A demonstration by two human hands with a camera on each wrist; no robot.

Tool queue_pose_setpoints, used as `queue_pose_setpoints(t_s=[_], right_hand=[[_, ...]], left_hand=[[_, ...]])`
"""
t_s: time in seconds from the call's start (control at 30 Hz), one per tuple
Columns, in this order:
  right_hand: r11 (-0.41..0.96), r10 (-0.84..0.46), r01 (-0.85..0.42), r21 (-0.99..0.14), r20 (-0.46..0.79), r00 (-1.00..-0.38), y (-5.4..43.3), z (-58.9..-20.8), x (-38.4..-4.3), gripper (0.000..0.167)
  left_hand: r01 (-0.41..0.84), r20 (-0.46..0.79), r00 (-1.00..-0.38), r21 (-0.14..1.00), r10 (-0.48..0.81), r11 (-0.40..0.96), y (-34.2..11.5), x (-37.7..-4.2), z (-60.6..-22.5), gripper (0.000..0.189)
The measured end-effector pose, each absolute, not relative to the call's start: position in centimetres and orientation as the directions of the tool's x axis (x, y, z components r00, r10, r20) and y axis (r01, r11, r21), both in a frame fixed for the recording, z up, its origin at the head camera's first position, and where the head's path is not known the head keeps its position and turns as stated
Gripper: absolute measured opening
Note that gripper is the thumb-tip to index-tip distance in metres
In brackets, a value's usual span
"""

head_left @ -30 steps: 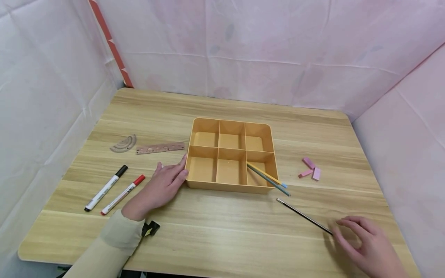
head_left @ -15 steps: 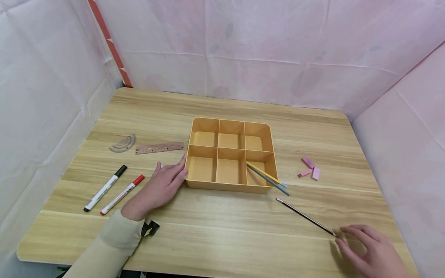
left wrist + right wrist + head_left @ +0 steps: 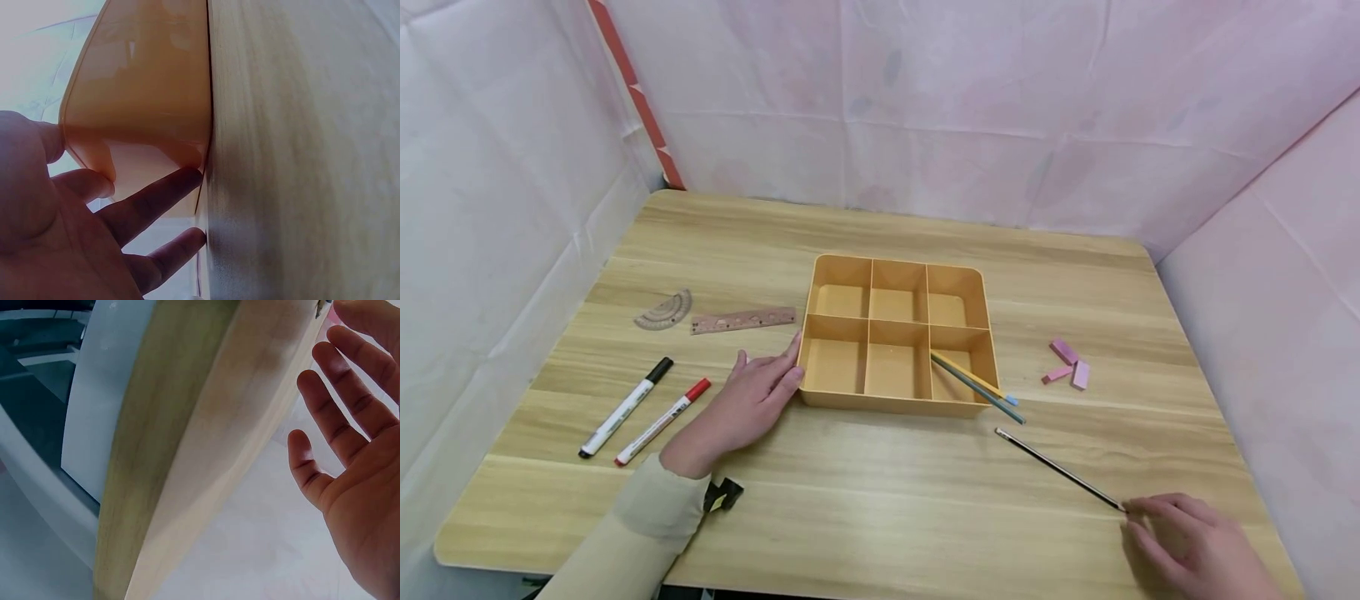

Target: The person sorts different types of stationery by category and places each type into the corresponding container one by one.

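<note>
My left hand rests its fingers against the left wall of an orange divided organizer box. In the left wrist view its fingertips touch the box's side, low near the tabletop. Near the table's right front, my right hand has its thumb and index finger at the near end of a dark striped pencil on the table. Its fingers are spread loosely in the right wrist view. A yellow pencil and a grey-green pencil lean out of the box's front right compartment.
Left of the box lie a ruler, a protractor, a black-capped marker and a red-capped marker. Three pink eraser-like blocks lie at the right. Cloth walls close off the back and sides.
My right hand has drawn slightly back to the right and toward me, then its index finger has come down at the dark pencil's end. The left hand and box stay put.
</note>
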State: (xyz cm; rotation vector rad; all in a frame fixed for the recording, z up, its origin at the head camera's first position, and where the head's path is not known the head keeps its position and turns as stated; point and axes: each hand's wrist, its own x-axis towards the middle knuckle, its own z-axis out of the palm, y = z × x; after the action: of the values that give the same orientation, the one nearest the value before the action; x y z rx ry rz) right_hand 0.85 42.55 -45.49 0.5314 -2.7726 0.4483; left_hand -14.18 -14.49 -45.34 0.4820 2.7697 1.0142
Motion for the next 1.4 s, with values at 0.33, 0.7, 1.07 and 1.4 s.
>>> queue_pose_setpoints(t_s=[0.33, 0.7, 1.07, 1.4], right_hand=[[0.921, -0.257, -0.321, -0.222, 0.275, -0.926, 42.1, -46.0, 0.7, 0.040], [0.930, -0.270, -0.318, -0.185, 0.244, -0.931, 41.8, -45.9, 0.2, 0.037], [0.899, -0.344, -0.407, -0.162, 0.314, -0.885, 41.0, -45.9, -0.8, 0.034], [0.895, -0.361, -0.420, -0.147, 0.313, -0.878, 40.8, -45.9, -1.2, 0.031]], left_hand=[[0.244, -0.036, -0.937, 0.648, 0.348, 0.721, -14.6, -14.1, -45.5, 0.059], [0.242, -0.033, -0.937, 0.654, 0.347, 0.717, -14.5, -14.1, -45.4, 0.059], [0.245, -0.030, -0.937, 0.654, 0.348, 0.716, -14.5, -14.1, -45.5, 0.058], [0.247, -0.026, -0.937, 0.653, 0.347, 0.716, -14.4, -14.2, -45.4, 0.058]])
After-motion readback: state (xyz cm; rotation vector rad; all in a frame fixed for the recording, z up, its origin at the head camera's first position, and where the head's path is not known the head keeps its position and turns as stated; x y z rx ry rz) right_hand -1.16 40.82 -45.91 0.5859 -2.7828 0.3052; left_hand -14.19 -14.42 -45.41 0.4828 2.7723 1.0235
